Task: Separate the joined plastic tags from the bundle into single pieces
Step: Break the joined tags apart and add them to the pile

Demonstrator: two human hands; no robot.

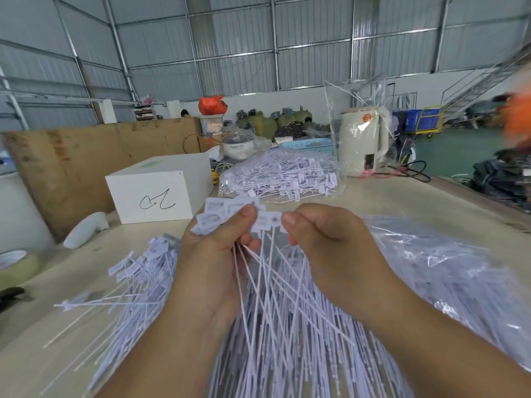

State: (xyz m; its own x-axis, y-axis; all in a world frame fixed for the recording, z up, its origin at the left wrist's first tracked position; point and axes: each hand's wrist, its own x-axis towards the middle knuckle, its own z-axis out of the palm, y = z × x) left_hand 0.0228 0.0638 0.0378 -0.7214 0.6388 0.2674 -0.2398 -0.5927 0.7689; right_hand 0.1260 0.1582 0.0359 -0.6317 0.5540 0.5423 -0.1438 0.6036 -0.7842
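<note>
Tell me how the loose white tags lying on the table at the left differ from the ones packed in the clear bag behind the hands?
The loose white plastic tags on the left lie bare on the pale tabletop, fanned out flat. The white tags in the clear plastic bag are wrapped and heaped into a mound, farther from the person. Both show the same small rectangular label head on a long thin tail.

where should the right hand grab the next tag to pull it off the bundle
Probably by its flat label head, pinched from the right side, as the right hand does now. The heads fan out at the top of the bundle that the left hand grips, each one a broad face to pinch, while the thin tails below cross and tangle.
</note>
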